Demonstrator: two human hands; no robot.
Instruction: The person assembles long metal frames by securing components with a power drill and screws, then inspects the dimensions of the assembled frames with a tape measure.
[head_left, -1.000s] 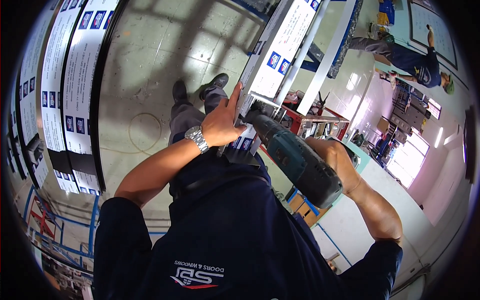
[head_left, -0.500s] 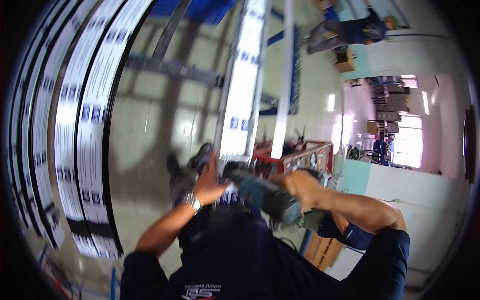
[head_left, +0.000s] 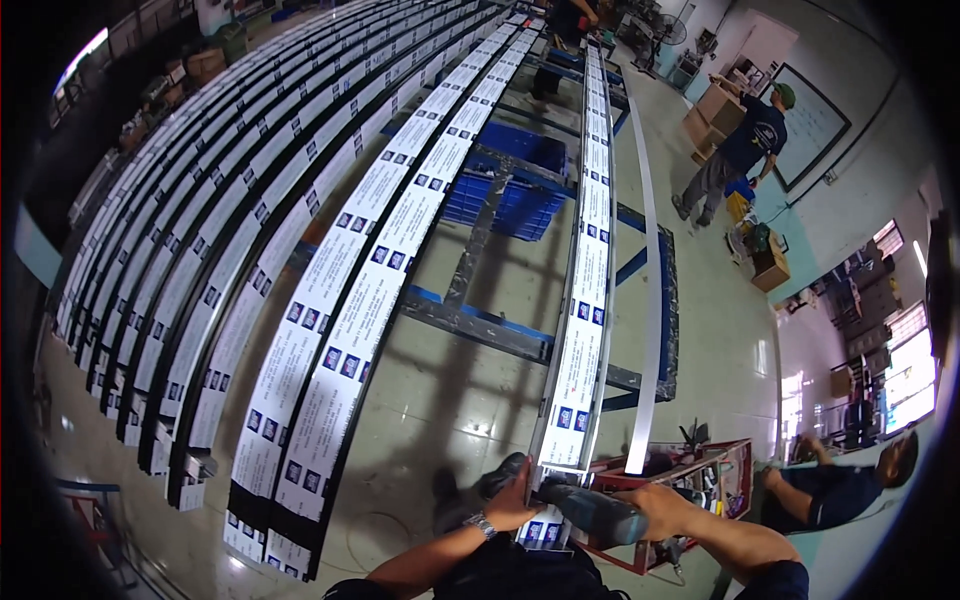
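Observation:
A long metal profile (head_left: 575,370), covered in white printed film with blue squares, runs away from me along the middle. At its near end my left hand (head_left: 512,502), with a metal watch (head_left: 481,525) on the wrist, grips the left side, fingers along the edge. My right hand (head_left: 655,512) is closed around a teal and black cordless drill (head_left: 600,513). The drill lies crosswise over the profile's near end, its front close to my left hand. Whether its tip touches the metal is hidden. A narrow plain white strip (head_left: 648,330) lies to the profile's right.
Many film-covered profiles (head_left: 330,370) lie in rows on the left. Under the work, a blue-grey steel frame (head_left: 480,325) and a blue crate (head_left: 510,205) show. A red metal cart (head_left: 735,460) with tools stands right. One person (head_left: 750,135) stands far right, another (head_left: 835,490) near right.
My view has swung up and left, bringing more of the profile rows and far room into sight. Both hands remain at the profile's near end, the drill still in my right.

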